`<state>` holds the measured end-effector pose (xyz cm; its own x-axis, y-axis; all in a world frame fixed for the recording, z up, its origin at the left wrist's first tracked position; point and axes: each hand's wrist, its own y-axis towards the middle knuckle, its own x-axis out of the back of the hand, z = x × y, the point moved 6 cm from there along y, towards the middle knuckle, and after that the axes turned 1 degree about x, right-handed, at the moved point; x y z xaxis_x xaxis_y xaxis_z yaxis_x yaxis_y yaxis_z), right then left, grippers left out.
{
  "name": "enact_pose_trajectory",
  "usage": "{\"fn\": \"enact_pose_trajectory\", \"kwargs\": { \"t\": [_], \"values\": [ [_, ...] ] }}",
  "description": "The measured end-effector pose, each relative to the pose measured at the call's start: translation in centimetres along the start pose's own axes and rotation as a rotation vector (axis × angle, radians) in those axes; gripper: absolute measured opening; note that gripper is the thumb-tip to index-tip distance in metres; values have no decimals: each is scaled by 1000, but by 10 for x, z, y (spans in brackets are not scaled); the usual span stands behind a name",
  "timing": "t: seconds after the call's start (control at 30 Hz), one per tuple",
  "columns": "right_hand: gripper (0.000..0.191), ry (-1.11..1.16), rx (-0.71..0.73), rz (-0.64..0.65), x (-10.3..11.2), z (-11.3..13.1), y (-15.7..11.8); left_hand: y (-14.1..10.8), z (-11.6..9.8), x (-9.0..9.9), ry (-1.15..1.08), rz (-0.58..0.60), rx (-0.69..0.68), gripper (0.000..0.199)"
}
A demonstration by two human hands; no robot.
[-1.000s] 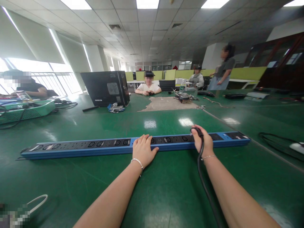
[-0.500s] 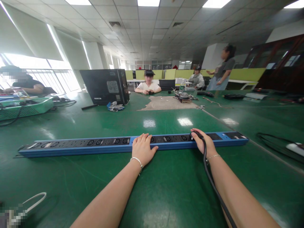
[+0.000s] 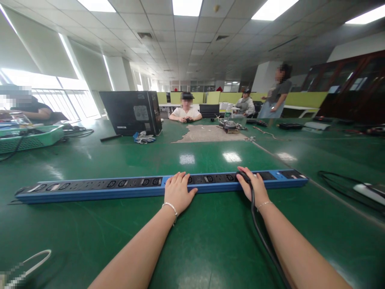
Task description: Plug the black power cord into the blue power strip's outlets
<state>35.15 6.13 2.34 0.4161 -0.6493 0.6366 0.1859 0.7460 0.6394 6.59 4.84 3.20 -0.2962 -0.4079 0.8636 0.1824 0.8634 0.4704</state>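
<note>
A long blue power strip (image 3: 99, 196) with a row of black sockets lies across the green table in front of me. My left hand (image 3: 179, 188) rests palm down on its middle, the fingers stretched across the top and the thumb apart at the near edge. Right of it, my right hand (image 3: 255, 186) pinches a black plug (image 3: 243, 176) at a socket on the strip's right part. Whether the plug is seated fully cannot be made out. From the plug a black cable (image 3: 259, 228) runs down along my right forearm towards me.
A black computer case (image 3: 129, 112) stands at the back left, with gloves (image 3: 144, 137) before it. Further left is a green basket (image 3: 45, 138). A black cable (image 3: 339, 186) and a white object (image 3: 371, 192) lie at right. Several people are around the table and behind it.
The view has shifted slightly, so the strip and both hands appear a little further left. My hands keep their places on the strip and the plug.
</note>
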Motion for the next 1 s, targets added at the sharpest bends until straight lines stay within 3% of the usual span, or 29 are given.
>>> {"fn": "enact_pose_trajectory", "kwargs": {
  "t": [0.2,0.47,0.67,1.0],
  "values": [
    [39,-123,-81,-50,-1,-1,-4,-1,0,-1,9,-2,-6,50],
    [37,-169,-165,56,-1,-6,0,-1,0,-2,15,-13,-13,49],
    [42,-238,-117,26,3,2,-9,-1,-1,0,21,-5,-11,50],
    [41,-159,-101,-51,1,0,-8,0,0,0,19,-1,1,50]
  ]
}}
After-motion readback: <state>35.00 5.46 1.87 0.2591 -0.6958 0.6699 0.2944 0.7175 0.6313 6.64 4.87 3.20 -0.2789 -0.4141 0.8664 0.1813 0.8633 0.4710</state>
